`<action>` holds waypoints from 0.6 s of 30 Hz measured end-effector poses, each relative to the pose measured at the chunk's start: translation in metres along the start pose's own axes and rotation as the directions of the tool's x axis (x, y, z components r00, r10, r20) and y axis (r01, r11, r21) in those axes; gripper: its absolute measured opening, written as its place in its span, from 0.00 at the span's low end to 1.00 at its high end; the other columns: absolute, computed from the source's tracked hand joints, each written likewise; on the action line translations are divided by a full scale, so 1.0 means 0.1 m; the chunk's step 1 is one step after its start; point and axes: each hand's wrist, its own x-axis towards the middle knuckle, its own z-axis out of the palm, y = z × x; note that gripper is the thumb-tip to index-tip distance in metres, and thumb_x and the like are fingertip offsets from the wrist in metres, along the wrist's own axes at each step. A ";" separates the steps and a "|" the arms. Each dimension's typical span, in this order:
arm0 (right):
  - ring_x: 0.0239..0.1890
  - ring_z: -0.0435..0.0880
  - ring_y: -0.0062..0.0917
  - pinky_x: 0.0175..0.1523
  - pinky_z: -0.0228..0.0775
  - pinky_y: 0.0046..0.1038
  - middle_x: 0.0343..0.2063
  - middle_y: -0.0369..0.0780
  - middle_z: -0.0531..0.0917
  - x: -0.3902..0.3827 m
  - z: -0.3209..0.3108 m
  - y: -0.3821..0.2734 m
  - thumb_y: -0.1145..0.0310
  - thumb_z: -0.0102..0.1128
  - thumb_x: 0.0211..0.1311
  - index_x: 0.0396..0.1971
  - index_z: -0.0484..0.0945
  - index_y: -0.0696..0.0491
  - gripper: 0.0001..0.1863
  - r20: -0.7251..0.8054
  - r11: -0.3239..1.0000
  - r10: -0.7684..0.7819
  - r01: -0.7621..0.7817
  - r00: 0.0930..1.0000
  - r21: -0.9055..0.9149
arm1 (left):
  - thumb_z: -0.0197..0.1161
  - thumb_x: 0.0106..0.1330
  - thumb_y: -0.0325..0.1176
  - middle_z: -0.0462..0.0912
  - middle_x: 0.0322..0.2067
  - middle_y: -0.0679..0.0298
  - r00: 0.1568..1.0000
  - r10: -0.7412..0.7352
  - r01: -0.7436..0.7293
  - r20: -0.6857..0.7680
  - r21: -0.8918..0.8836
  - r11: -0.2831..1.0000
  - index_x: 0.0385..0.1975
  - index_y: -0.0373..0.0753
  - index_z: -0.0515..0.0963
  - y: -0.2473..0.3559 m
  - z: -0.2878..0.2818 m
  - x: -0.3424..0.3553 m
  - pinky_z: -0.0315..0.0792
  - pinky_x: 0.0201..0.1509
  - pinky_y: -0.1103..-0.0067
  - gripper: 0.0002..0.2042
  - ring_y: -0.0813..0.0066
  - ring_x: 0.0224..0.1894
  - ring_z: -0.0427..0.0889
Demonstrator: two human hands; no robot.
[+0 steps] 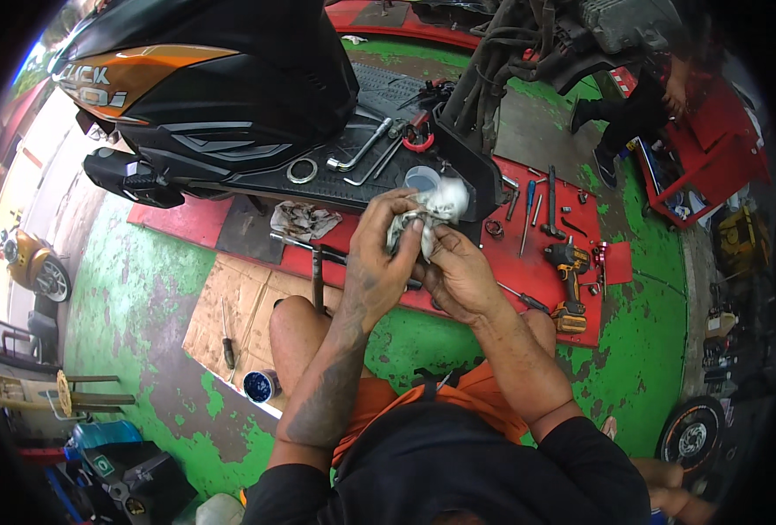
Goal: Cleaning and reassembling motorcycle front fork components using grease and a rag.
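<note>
Both my hands are closed on a white rag point(445, 200) smeared with dark grease, held up in front of the scooter's footboard. My left hand point(381, 245) pinches it with the thumb on top. My right hand point(459, 271) grips its lower right side with bent fingers. Whether a small part is wrapped inside the cloth, I cannot tell. Just behind the rag a clear plastic cup point(420, 178) stands on the footboard. A socket wrench point(361, 147), a metal ring point(301, 171) and red-handled pliers point(418, 136) lie there too.
The black and orange scooter point(221, 131) fills the upper left. On the red mat point(528, 262) lie a cordless impact driver point(570, 284), a hammer point(552, 201) and a screwdriver point(528, 214). An open grease tub point(261, 386) sits on cardboard point(221, 306). A person's legs point(624, 131) show beside the red tool cabinet point(712, 166).
</note>
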 end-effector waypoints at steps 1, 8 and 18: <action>0.53 0.82 0.25 0.58 0.79 0.31 0.49 0.39 0.81 -0.01 -0.03 0.03 0.65 0.50 0.77 0.53 0.74 0.59 0.15 -0.068 1.000 0.006 -0.004 0.998 0.025 | 0.61 0.69 0.26 0.83 0.39 0.54 0.986 -0.169 0.169 0.015 -0.029 0.985 0.42 0.31 0.75 0.00 0.02 -0.03 0.77 0.44 0.74 0.07 0.71 0.41 0.84; 0.55 0.82 0.27 0.59 0.79 0.30 0.56 0.41 0.80 -0.11 0.00 0.15 0.65 0.46 0.79 0.61 0.71 0.60 0.19 -0.120 1.000 -0.005 0.002 0.993 -0.025 | 0.54 0.76 0.32 0.84 0.29 0.57 0.898 -0.395 0.395 -0.195 -0.043 0.918 0.42 0.32 0.72 0.07 0.15 -0.09 0.75 0.33 0.79 0.08 0.75 0.30 0.83; 0.65 0.75 0.36 0.71 0.70 0.31 0.62 0.49 0.74 -0.30 0.01 -0.08 0.62 0.50 0.77 0.68 0.62 0.60 0.27 0.024 0.977 0.056 -0.059 0.998 0.203 | 0.42 0.81 0.35 0.84 0.48 0.46 0.865 -0.372 0.118 -0.336 -0.584 0.803 0.54 0.35 0.66 -0.11 -0.46 -0.01 0.82 0.46 0.71 0.12 0.65 0.42 0.87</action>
